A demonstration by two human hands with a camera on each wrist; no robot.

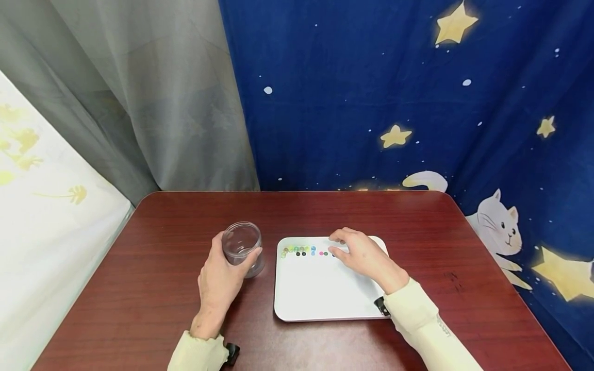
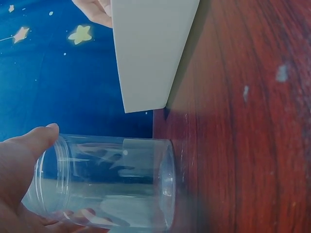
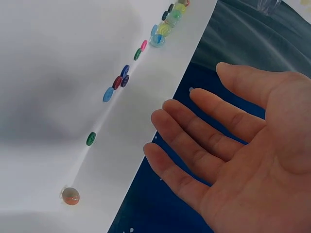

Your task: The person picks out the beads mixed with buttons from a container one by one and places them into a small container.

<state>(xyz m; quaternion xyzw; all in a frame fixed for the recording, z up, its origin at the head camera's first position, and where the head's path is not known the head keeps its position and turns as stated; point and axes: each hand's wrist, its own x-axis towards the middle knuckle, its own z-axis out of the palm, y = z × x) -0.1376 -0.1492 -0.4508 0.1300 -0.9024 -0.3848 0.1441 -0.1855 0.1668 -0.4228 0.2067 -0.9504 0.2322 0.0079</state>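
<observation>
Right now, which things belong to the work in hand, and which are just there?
In use: jar, gripped by left hand; tray; beads along its far edge; right hand open above them.

Just there: table, curtain, starry cloth.

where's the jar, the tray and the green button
jar [image 1: 241,241]: head view, on its clear side wall, gripped by the left hand.
tray [image 1: 320,293]: head view, on a bare part of its white floor.
green button [image 3: 91,139]: right wrist view, on the button's face, near the tray's rim.
</observation>
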